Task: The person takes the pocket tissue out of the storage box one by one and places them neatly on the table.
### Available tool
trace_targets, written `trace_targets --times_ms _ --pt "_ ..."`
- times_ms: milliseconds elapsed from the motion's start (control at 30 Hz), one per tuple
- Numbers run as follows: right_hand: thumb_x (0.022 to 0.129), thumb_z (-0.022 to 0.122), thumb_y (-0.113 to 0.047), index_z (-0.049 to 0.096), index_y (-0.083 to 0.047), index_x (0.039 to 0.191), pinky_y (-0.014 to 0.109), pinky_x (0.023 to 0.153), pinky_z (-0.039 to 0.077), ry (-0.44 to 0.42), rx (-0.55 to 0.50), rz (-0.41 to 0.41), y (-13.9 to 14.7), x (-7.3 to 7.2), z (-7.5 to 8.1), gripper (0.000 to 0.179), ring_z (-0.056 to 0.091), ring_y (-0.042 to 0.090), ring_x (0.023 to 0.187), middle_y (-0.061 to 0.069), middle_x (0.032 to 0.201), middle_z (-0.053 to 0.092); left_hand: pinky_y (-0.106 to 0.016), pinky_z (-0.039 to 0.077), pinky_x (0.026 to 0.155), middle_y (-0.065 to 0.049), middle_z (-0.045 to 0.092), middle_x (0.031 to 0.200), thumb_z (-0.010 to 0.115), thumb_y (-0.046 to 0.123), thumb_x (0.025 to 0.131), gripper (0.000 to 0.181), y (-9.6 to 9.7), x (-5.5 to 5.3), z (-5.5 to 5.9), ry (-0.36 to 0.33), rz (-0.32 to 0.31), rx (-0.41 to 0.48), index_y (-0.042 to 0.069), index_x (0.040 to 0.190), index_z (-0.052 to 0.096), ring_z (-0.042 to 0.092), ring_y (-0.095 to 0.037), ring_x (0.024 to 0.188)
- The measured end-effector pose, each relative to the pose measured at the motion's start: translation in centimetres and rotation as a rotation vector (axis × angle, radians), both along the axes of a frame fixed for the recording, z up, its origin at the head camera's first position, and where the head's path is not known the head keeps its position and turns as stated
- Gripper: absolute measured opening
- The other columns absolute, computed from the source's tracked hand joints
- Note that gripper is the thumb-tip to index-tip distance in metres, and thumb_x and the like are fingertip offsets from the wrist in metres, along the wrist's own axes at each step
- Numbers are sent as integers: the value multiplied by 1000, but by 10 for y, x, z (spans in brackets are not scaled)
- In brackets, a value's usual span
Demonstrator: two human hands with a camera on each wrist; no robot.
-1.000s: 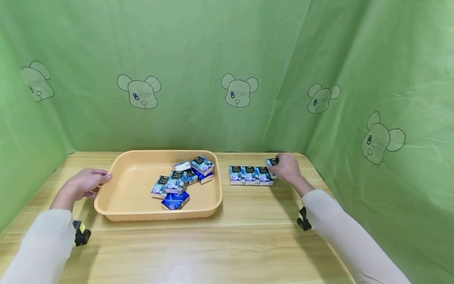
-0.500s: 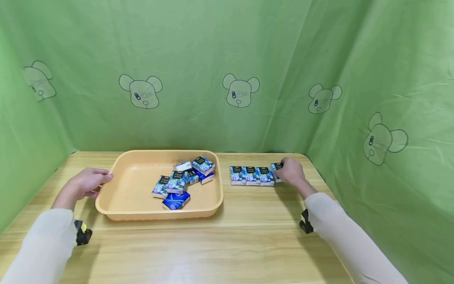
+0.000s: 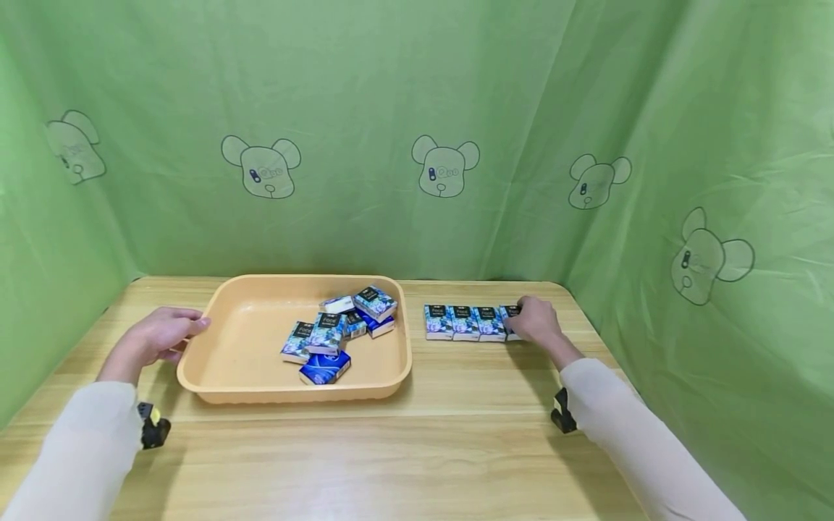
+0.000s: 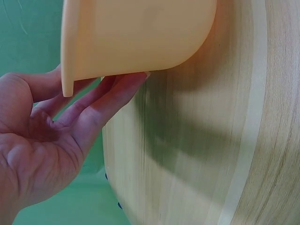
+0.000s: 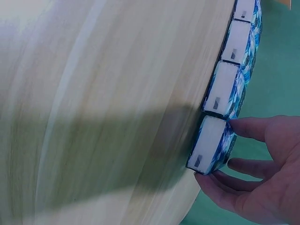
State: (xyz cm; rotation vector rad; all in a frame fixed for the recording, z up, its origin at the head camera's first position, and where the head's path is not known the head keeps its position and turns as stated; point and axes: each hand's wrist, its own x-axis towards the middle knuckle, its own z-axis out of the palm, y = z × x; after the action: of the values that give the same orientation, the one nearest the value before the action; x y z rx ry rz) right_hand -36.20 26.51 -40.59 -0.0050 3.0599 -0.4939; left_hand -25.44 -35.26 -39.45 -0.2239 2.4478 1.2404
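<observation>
At the row's right end, my right hand (image 3: 541, 322) pinches a small blue floral tissue pack (image 3: 510, 314). In the right wrist view the thumb and fingers grip opposite edges of this tissue pack (image 5: 208, 140), which lies flat against its neighbour. Three matching packs (image 3: 465, 323) continue the row leftward, side by side. My left hand (image 3: 159, 336) holds the left rim of a yellow-orange plastic tray (image 3: 293, 396), thumb over the edge. The left wrist view has its fingers (image 4: 112, 96) underneath, against the tray's outer wall (image 4: 145, 37). The palm side of my right hand is hidden in the head view.
Several loose tissue packs (image 3: 326, 333) are heaped in the tray's right half, some overlapping, one plain dark blue. The wooden table (image 3: 391, 463) is backed by a green curtain (image 3: 352, 217) with bear drawings, which also closes both sides.
My right hand has lowered the pack and slid it against the right end of the row, closing the gap. The left hand keeps its hold on the tray.
</observation>
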Motion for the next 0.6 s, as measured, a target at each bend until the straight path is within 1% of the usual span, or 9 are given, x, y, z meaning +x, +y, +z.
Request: trace_targets --times_ms 167,367,600 --pt "91 67 -23 48 15 139 58 101 49 -17 -7 -9 0 -1 -2 65 53 54 121 38 135 55 -31 61 73 -41 37 148 41 31 109 68 0 0 0 -4 5 1 -13 155 17 67 -13 90" --pt "93 66 -25 41 15 145 59 107 45 -53 -15 -28 1 -3 -4 70 47 55 129 38 142 48 -32 62 75 -41 36 148 41 32 109 69 -2 -1 -1 -8 8 3 -13 155 16 67 -14 91" --pt "92 66 -24 40 13 146 58 108 45 -73 14 -27 2 -1 0 71 47 55 128 38 143 48 -31 61 73 -40 38 147 41 32 110 68 -2 -1 -1 -6 6 5 -13 155 16 67 -13 90"
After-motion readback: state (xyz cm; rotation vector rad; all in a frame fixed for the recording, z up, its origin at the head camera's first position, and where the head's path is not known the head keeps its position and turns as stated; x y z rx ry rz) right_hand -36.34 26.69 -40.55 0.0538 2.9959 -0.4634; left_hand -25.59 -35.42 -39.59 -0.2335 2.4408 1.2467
